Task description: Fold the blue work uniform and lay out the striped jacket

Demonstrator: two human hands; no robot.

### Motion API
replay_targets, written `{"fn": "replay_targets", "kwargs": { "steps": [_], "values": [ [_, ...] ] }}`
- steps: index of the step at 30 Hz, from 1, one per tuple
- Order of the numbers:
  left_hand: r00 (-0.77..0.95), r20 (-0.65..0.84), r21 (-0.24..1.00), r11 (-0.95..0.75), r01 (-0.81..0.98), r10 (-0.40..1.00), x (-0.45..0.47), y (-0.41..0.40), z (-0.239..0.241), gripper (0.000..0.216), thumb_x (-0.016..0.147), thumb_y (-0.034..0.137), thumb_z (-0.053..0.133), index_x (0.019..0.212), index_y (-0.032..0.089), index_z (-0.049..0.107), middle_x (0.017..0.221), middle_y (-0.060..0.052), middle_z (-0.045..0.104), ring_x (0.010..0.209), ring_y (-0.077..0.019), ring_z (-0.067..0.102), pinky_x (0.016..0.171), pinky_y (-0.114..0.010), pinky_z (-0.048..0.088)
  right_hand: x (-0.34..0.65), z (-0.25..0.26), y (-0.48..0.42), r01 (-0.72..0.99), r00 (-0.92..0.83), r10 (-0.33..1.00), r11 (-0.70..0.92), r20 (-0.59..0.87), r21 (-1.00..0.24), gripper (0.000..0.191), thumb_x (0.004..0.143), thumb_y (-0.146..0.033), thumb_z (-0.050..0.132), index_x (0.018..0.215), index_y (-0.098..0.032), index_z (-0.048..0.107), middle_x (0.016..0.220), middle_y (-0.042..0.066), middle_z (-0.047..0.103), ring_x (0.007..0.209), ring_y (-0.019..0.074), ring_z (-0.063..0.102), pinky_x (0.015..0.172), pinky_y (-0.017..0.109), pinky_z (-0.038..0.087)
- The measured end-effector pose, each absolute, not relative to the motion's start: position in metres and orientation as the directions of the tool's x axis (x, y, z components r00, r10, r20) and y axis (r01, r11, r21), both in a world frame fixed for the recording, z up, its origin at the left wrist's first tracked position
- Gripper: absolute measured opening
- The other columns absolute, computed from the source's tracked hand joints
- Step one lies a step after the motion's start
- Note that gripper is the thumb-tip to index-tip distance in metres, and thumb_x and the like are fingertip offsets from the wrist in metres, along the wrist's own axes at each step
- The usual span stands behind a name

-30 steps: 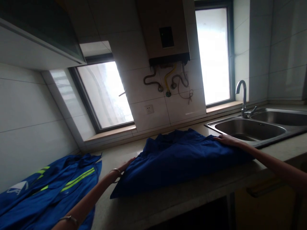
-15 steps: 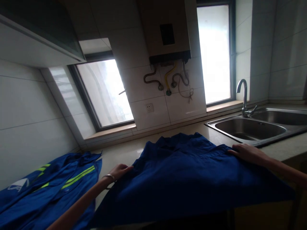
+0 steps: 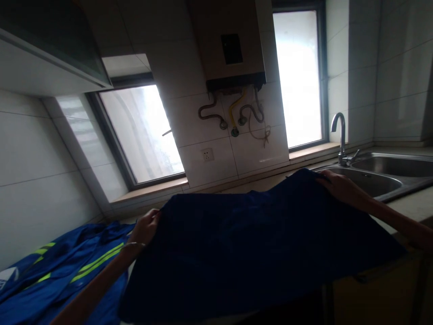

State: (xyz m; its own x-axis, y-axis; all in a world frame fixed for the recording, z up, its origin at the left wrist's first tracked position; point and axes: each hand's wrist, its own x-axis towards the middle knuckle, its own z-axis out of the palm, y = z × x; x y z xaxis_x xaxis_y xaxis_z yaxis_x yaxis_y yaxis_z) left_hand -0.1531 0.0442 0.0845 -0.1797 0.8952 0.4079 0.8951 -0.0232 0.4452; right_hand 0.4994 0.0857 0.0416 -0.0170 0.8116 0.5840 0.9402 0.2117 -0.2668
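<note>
Fingers of both hands are closed on the top edge of one dark blue garment (image 3: 243, 253). Left hand (image 3: 145, 228) pinches the cloth at its 9 o'clock corner, thumb side up, a thin bracelet at the wrist. Right hand (image 3: 340, 187) grips the far corner toward 2 o'clock, fingers curled over the hem; whether the thumb is under the cloth I cannot tell.

Garment is held up off the countertop (image 3: 412, 205), stretched between the two hands, lower part draping past the counter's front edge. It hides most of the counter beneath it.

Handling judgement: keep both corners level and the top edge taut so the cloth hangs flat; an uneven pull would likely skew it. Lower hem hangs loose and could catch the counter edge.

Count:
- held garment: one
- blue garment with yellow-green stripes (image 3: 67, 275): one, lying at 8 o'clock, near the left forearm
- windows (image 3: 142, 133): two
- wall heater (image 3: 230, 43): one, at 12 o'clock
- tap (image 3: 340, 135): one
- sink (image 3: 389, 178) basins: two, at 3 o'clock
- wall socket (image 3: 207, 155): one
</note>
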Motion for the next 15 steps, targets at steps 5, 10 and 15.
{"fn": "replay_targets", "kwargs": {
  "steps": [5,10,15],
  "values": [
    [-0.259,0.447,0.231,0.170,0.958,0.856,-0.145,0.089,0.084,0.031,0.089,0.032,0.027,0.101,0.017,0.052,0.096,-0.013,0.065,0.093,-0.0262,0.061,0.073,-0.029,0.042,0.463,0.054,0.153,0.980,0.027,0.897,0.064,0.442,-0.188,0.041,0.095,-0.044,0.030,0.113,-0.012,0.048,0.088,0.016,0.065,0.087,0.0294,0.062,0.068,0.032,0.041],
    [-0.338,0.164,0.101,0.326,0.940,0.927,-0.137,0.118,0.005,0.037,0.091,0.029,0.022,0.108,0.017,0.052,0.099,-0.017,0.066,0.091,-0.0270,0.063,0.067,-0.030,0.043,0.436,-0.001,0.186,0.990,-0.031,0.972,0.062,0.234,-0.125,0.034,0.096,-0.034,0.028,0.111,-0.012,0.049,0.095,0.019,0.064,0.088,0.0282,0.062,0.068,0.033,0.040],
    [-0.326,0.098,0.039,0.324,0.945,0.940,-0.135,0.126,-0.039,0.041,0.090,0.025,0.020,0.118,0.019,0.049,0.104,-0.016,0.065,0.094,-0.0277,0.063,0.069,-0.033,0.045,0.436,-0.045,0.192,0.987,0.010,0.978,0.024,0.211,-0.158,0.035,0.096,-0.036,0.026,0.110,-0.014,0.049,0.097,0.017,0.064,0.089,0.0256,0.061,0.070,0.032,0.038]
  ]
}}
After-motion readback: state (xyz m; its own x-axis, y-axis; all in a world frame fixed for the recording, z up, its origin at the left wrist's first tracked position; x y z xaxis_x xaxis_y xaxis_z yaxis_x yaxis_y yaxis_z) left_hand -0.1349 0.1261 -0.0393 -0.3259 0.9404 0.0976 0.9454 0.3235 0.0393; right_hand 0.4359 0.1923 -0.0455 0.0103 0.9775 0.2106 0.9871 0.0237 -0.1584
